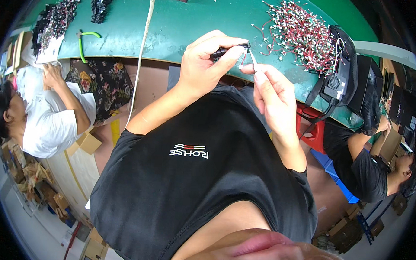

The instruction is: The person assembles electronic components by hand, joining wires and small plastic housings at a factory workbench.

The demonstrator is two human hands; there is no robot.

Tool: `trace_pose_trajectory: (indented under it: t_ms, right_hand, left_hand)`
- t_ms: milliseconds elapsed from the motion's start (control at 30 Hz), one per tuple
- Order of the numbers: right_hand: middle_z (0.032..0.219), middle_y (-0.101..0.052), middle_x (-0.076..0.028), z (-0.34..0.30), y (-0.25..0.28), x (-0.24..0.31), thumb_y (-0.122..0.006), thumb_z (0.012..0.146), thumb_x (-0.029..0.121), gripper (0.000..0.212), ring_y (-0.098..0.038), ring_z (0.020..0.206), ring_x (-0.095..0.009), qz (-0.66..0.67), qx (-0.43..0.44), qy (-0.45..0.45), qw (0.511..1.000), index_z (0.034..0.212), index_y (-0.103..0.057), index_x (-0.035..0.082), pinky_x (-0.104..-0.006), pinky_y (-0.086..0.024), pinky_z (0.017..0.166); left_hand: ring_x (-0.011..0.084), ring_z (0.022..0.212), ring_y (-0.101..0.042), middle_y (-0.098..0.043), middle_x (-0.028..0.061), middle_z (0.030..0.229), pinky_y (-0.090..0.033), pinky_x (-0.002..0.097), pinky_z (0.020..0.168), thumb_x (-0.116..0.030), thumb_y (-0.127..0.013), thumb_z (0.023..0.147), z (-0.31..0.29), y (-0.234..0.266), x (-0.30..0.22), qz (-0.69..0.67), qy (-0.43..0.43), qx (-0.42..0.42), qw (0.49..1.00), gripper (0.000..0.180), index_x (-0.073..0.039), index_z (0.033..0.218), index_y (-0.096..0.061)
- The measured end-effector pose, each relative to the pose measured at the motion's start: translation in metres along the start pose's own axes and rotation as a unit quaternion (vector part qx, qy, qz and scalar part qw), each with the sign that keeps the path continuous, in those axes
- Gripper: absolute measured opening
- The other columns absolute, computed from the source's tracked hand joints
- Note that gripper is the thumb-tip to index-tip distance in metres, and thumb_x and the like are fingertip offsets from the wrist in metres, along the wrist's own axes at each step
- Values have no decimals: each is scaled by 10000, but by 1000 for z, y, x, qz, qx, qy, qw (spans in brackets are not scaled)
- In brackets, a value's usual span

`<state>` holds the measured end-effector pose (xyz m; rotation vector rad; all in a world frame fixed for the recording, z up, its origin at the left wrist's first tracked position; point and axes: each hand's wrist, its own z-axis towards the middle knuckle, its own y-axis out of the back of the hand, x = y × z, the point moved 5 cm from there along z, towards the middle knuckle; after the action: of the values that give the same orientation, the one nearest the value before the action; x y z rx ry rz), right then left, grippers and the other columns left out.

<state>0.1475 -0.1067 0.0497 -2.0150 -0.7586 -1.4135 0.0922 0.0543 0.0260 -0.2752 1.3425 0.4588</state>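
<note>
My left hand is closed around a small black plastic part, pinching it between thumb and fingers above the near edge of the green table. A short red and white wire shows at the part's end. In my right hand is a slim silver tool that looks like tweezers, gripped between thumb and fingers. Its tip points up at the end of the black part, and I cannot tell whether they touch.
A heap of red and black wires with white connectors lies right on the table, beside a black bag-like case. Green-handled pliers and black parts lie left. A pale cable hangs down. Co-workers sit at both sides.
</note>
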Motion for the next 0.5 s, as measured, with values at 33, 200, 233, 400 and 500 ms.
trace_pose_trajectory:
  t_ms: [33,200,233,400,500]
  right_hand:
    - [592,-464,80,0,0,-1,-489,1051,187,262,-378,469,4,0,0,1,1000,1145,-652,6,-180,-276,450]
    - [632,-502,95,-1,4,-3,-523,1034,138,240,-375,511,4,-20,-26,-8,999,1176,-671,15,-192,-284,473]
    - [632,-502,95,-1,3,-4,-523,1034,138,240,-375,511,4,-20,-26,-7,999,1176,-671,15,-192,-284,473]
    - [557,-571,-26,1,4,5,-606,970,118,211,-544,469,-101,-306,-96,113,940,1160,-683,63,-274,-435,480]
    - [550,-589,-127,1,-3,11,-610,951,153,169,-644,484,-262,-441,-156,205,860,1094,-681,99,-369,-492,482]
  left_hand:
    - [99,814,-628,-660,60,920,-488,214,700,15,-657,911,1,0,-1,16,-24,5,1000,184,14,1082,-728]
    - [161,738,-637,-681,75,831,-502,270,668,-47,-697,865,8,3,-12,52,-86,8,995,167,-21,1025,-739]
    - [165,733,-635,-679,75,829,-503,272,664,-40,-695,862,9,3,-14,63,-101,18,993,167,-21,1023,-736]
    - [171,716,-627,-674,76,827,-503,276,650,-20,-690,851,7,1,-10,83,-106,22,991,171,-21,1017,-731]
    - [111,719,-609,-648,61,831,-467,230,630,6,-676,885,6,-4,-1,61,-112,8,992,164,7,1041,-728]
